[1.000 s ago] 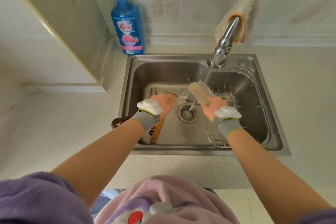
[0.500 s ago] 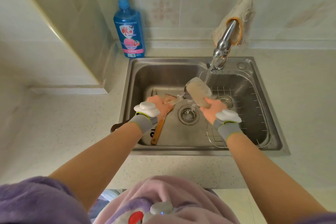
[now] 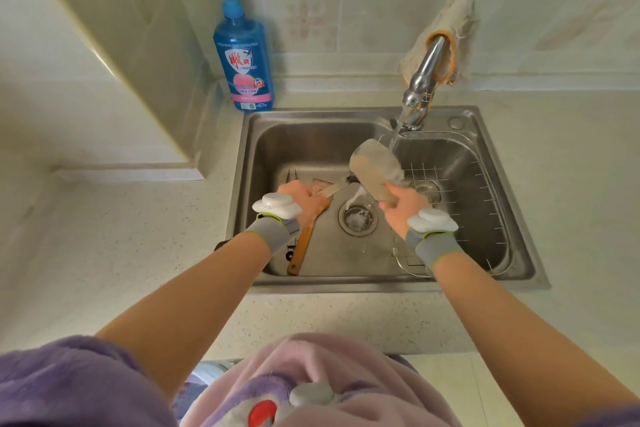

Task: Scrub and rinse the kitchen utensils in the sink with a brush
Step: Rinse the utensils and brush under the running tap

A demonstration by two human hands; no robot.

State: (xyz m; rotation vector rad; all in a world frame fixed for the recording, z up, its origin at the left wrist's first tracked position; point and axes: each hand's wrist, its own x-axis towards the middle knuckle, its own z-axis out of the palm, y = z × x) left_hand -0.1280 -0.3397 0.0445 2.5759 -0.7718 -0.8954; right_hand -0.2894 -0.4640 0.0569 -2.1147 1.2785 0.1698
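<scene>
Gripping a bristly oblong brush (image 3: 375, 170), right hand (image 3: 403, 208) under water.

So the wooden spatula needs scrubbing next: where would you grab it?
By the free handle end of the wooden spatula, coming from the near sink edge. Its handle lies flat, pointing toward the person, while the left hand covers the blade end.
</scene>
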